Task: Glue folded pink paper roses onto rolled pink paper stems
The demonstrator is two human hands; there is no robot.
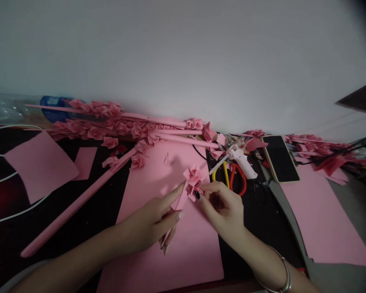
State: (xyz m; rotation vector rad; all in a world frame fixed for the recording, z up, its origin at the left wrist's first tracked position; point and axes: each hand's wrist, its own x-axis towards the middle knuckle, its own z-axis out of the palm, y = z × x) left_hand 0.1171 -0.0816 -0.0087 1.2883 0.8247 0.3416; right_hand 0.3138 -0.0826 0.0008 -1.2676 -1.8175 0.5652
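- From here, the black table (262, 240) carries everything; the biggest pink paper sheet (195, 256) lies at its near edge, under both hands, and three more pink sheets (39, 167) lie left and right.
- I count at least four long paper stems (76, 203), most toward the far edge; the clustered roses are too many to count.
- There is one bottle (6, 108) at the far left corner, one phone (280, 158) at the far right, and one pair of scissors (230, 179).
- One glue gun (242, 162) sits just right of the work, its nozzle pointing at the rose. If hot, it could scorch paper or skin; I cannot tell if it is on.
- My left hand (149, 221) is closed on a folded paper strip (173, 207).
- My right hand (222, 209) pinches the paper rose (192, 183), held above the big sheet; too firm a pinch could crush it.
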